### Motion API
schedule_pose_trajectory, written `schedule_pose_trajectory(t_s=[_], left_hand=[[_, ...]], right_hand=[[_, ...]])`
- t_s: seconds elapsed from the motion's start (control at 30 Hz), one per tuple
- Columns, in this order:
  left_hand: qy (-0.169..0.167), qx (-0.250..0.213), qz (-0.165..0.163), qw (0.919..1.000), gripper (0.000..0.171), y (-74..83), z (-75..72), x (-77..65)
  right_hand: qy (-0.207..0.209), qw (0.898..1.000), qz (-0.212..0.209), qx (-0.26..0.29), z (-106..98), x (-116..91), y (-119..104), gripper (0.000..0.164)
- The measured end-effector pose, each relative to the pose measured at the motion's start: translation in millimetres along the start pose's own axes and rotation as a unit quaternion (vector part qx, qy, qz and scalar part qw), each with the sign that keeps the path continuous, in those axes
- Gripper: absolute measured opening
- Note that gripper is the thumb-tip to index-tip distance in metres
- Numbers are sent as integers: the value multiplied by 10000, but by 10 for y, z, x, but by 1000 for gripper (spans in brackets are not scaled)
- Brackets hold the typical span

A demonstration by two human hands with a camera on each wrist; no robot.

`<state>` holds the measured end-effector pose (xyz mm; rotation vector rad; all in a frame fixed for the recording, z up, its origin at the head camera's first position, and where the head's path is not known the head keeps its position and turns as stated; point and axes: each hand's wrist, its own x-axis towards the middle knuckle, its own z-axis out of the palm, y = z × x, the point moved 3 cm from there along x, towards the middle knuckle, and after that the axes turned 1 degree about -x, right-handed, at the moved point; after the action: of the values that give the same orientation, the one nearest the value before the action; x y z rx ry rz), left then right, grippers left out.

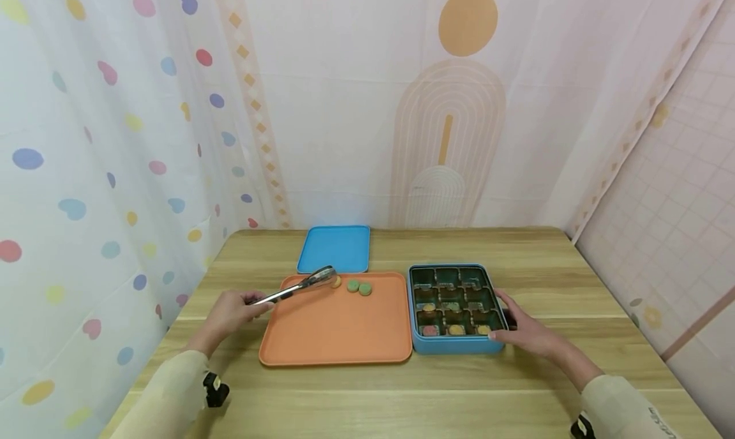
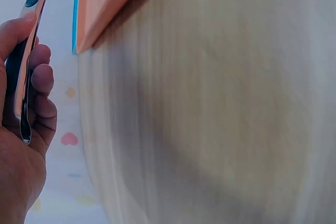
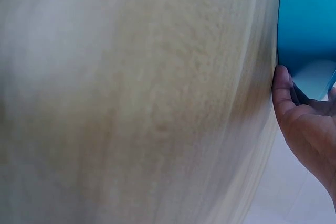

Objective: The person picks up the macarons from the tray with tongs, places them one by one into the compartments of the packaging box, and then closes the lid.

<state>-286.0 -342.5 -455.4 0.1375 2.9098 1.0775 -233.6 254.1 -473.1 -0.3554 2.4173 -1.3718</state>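
Observation:
My left hand [image 1: 238, 314] grips metal tongs [image 1: 291, 291] by their handle end. The tongs reach over an orange tray [image 1: 339, 337], their tips overlapping a small yellow cookie-like round [image 1: 336, 282] at its far edge. Two green rounds [image 1: 358, 288] lie just right of it. In the left wrist view, fingers wrap the dark grip of the tongs [image 2: 23, 72]. My right hand [image 1: 531, 330] holds a blue divided box [image 1: 459, 344] at its right front corner, thumb on the rim and fingers along the side. Pink, yellow and green rounds sit in its front and middle compartments.
A blue square lid-like tray [image 1: 335, 249] lies behind the orange tray, close to the back edge of the wooden table [image 1: 367, 394]. The box stands right beside the orange tray. Patterned curtains [image 1: 344, 107] hang behind and to the left.

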Motion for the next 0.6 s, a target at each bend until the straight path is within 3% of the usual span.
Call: schedule_pose_trajectory(t_s=[0.37, 0.6], left_hand=[[-99, -119, 133, 9998, 33, 171, 78, 110], [-203, -443, 258, 9985, 30, 295, 151, 180]], right_hand=[[-24, 10000, -26, 12, 4, 5, 12, 98], [-28, 10000, -4, -2, 3, 3, 9, 99]])
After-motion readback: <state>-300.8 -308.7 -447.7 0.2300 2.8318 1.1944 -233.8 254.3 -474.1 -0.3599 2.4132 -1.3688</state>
